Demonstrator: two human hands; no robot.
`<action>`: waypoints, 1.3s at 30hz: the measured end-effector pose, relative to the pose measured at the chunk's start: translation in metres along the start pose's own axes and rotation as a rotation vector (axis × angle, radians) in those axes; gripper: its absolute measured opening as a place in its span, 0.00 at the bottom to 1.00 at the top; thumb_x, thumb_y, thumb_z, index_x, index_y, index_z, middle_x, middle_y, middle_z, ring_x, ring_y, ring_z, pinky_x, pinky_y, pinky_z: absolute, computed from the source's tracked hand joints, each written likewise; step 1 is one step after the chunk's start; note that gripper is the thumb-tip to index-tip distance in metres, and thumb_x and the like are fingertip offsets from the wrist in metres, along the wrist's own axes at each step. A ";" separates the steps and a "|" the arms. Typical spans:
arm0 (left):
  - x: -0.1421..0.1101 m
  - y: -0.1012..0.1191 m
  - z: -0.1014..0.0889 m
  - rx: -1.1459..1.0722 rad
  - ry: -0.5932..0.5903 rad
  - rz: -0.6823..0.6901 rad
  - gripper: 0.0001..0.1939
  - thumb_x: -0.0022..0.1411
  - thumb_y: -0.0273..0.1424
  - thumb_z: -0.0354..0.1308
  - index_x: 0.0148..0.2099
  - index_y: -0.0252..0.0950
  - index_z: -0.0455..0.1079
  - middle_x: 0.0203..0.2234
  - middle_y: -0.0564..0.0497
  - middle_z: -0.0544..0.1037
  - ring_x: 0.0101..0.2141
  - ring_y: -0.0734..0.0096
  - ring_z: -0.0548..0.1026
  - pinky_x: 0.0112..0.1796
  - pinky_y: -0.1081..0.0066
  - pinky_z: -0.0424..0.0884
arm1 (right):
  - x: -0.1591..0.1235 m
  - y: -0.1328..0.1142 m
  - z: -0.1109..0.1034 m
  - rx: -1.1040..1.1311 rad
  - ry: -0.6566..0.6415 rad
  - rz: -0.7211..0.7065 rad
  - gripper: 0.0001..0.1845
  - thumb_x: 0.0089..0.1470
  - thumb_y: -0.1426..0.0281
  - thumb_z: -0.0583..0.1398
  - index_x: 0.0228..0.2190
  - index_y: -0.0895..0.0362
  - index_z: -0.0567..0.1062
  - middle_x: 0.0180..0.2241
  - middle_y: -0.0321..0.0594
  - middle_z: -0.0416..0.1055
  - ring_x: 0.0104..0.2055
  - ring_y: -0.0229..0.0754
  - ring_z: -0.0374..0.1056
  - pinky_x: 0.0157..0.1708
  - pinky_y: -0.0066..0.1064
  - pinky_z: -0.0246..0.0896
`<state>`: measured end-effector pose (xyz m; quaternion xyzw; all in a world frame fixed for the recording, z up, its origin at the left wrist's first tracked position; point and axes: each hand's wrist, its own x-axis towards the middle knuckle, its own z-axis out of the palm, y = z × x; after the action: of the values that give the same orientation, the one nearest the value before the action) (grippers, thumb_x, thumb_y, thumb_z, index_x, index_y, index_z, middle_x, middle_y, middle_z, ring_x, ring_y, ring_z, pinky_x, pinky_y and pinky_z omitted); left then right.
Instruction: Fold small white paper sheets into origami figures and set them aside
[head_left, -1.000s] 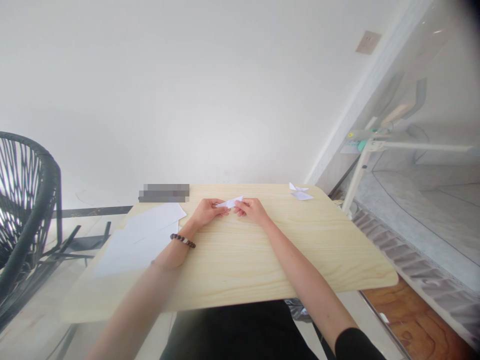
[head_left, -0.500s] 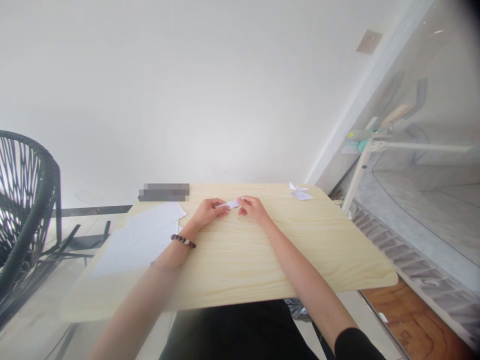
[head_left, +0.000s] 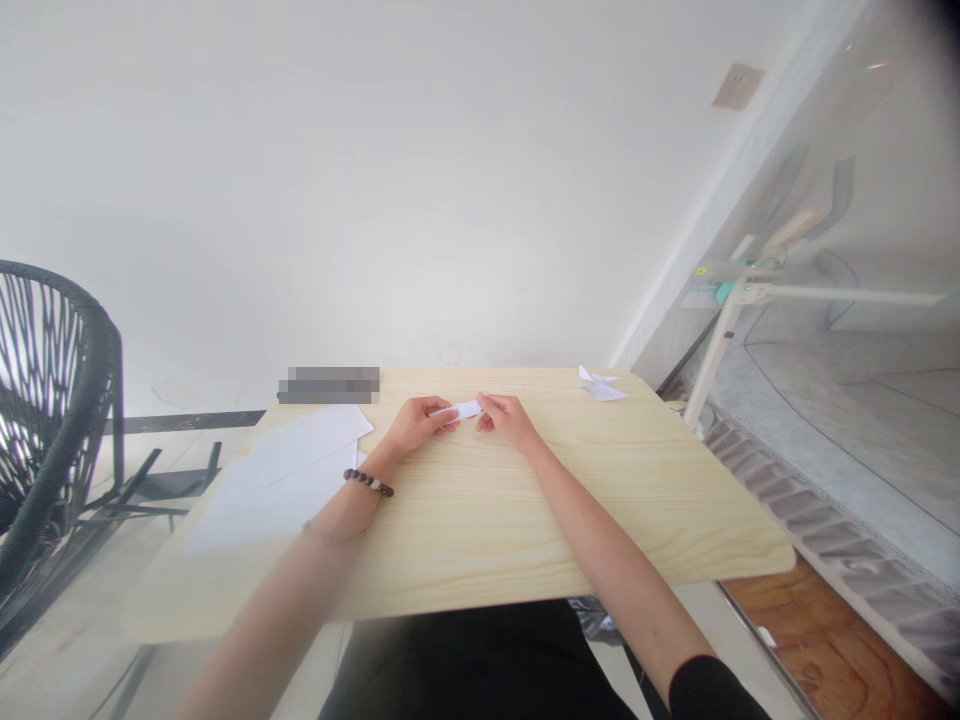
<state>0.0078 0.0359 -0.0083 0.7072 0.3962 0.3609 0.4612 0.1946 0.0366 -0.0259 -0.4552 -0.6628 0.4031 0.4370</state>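
Observation:
A small folded strip of white paper (head_left: 468, 409) spans the gap between my two hands, over the far middle of the table. My left hand (head_left: 420, 424), with a beaded bracelet on its wrist, pinches the strip's left end between thumb and fingers. At the strip's right end, my right hand (head_left: 506, 416) is closed with thumb and forefinger on the paper. Parts of both ends are hidden by the fingers.
White paper sheets (head_left: 300, 480) lie on the left of the wooden table (head_left: 480, 540). A folded paper piece (head_left: 602, 388) rests at the far right. Behind the sheets is a pixelated dark object (head_left: 328, 386). A woven chair (head_left: 97, 350) stands left; a wall rises behind.
My hands stay almost in place. The right fingertips have shifted slightly along the paper strip, and a little more of its white face shows between the hands.

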 end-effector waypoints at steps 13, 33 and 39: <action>-0.001 0.000 0.001 0.007 -0.002 0.008 0.18 0.49 0.42 0.52 0.34 0.31 0.68 0.25 0.48 0.74 0.25 0.72 0.71 0.28 0.73 0.67 | 0.000 0.001 -0.002 0.031 0.011 0.041 0.25 0.46 0.52 0.49 0.22 0.61 0.71 0.14 0.37 0.67 0.18 0.33 0.63 0.21 0.24 0.58; 0.003 -0.007 0.001 0.107 0.125 0.134 0.13 0.51 0.38 0.51 0.34 0.33 0.65 0.27 0.49 0.72 0.26 0.73 0.70 0.25 0.74 0.68 | 0.002 0.002 0.002 -0.166 0.152 -0.164 0.11 0.47 0.63 0.53 0.34 0.54 0.64 0.27 0.34 0.67 0.21 0.32 0.65 0.23 0.23 0.59; 0.004 -0.011 0.000 0.159 0.112 0.118 0.13 0.51 0.37 0.50 0.33 0.32 0.66 0.24 0.51 0.73 0.25 0.74 0.71 0.28 0.73 0.67 | 0.000 0.000 0.002 -0.267 0.095 -0.193 0.07 0.45 0.67 0.53 0.28 0.57 0.66 0.25 0.33 0.66 0.21 0.30 0.61 0.23 0.22 0.56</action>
<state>0.0074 0.0422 -0.0181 0.7422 0.4064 0.3938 0.3589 0.1929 0.0362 -0.0261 -0.4619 -0.7297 0.2459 0.4401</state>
